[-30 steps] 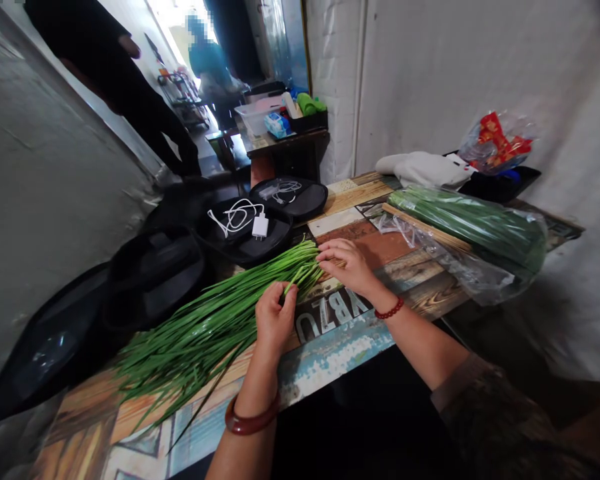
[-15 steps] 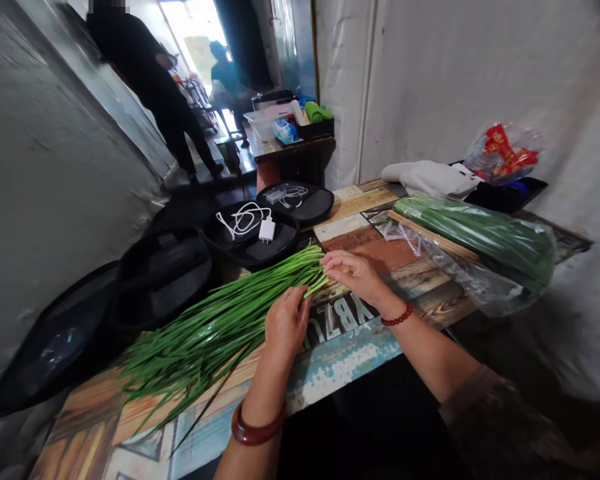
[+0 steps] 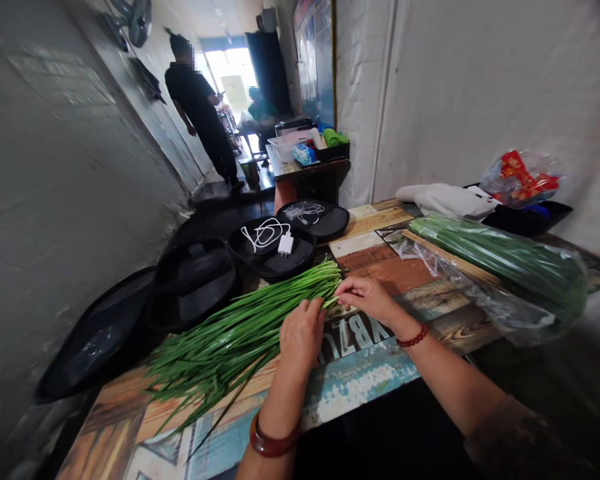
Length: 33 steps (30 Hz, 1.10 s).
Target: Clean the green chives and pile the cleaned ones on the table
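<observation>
Farthest left, a black case (image 3: 193, 287) lies open beside a loose pile of long green leaves (image 3: 220, 337), which is spread slantwise over the patterned tabletop (image 3: 363, 390), pale ends toward the right. The left hand (image 3: 303, 330) sits at the pile's near edge, back of the hand upward, fingers curled in and closed on a pale stalk (image 3: 330, 302); how firmly they press, I cannot tell. Just to its right, the right hand (image 3: 369, 299) pinches the stalk's end between thumb and fingertips, the fingers bent and close together. Farther right, well apart from both hands, lie bagged greens (image 3: 510, 267).
</observation>
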Each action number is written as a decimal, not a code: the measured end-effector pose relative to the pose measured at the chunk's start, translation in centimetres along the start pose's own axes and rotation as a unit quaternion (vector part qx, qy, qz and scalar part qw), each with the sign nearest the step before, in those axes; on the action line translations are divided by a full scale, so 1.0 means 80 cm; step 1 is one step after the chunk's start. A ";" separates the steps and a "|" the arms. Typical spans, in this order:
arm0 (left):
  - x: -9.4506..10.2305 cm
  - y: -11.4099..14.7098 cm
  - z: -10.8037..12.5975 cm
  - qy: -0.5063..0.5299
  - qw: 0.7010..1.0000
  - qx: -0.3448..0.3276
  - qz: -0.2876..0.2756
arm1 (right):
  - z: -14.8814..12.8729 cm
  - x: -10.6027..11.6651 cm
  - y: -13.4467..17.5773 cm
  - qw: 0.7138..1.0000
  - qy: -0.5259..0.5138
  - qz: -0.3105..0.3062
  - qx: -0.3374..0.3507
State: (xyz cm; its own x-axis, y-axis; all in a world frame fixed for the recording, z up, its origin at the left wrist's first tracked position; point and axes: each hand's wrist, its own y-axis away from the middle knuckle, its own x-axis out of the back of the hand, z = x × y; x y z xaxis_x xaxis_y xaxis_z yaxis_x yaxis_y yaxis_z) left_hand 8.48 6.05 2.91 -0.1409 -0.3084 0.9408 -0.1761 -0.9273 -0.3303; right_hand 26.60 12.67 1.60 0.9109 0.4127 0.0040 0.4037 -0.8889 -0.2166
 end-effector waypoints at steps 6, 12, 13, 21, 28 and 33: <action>0.000 0.000 0.001 0.012 0.999 -0.033 0.004 | 0.007 -0.004 0.000 0.999 -0.024 -0.019 -0.024; -0.004 -0.001 -0.002 0.064 0.997 0.029 0.036 | 0.003 0.000 -0.002 0.998 -0.040 0.035 -0.013; -0.005 -0.001 -0.003 0.070 0.996 0.043 0.046 | 0.004 0.001 -0.003 0.998 -0.034 0.046 -0.011; 0.001 -0.007 -0.011 0.175 0.967 0.082 0.165 | 0.022 0.022 -0.008 0.962 0.224 0.137 0.079; 0.003 -0.007 -0.008 0.214 0.962 0.114 0.121 | 0.013 0.026 -0.001 0.882 0.450 0.021 0.141; 0.002 -0.006 -0.008 0.212 0.965 0.121 0.097 | 0.010 0.027 0.003 0.858 0.500 0.015 0.117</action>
State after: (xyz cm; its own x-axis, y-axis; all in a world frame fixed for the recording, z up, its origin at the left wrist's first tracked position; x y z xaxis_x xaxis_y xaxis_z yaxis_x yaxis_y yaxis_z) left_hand 7.96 6.62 3.15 -0.5441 -0.4143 0.7296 0.1185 -0.8988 -0.4220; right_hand 28.57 13.46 0.75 0.5863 -0.0905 0.8050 0.4576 -0.7830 -0.4213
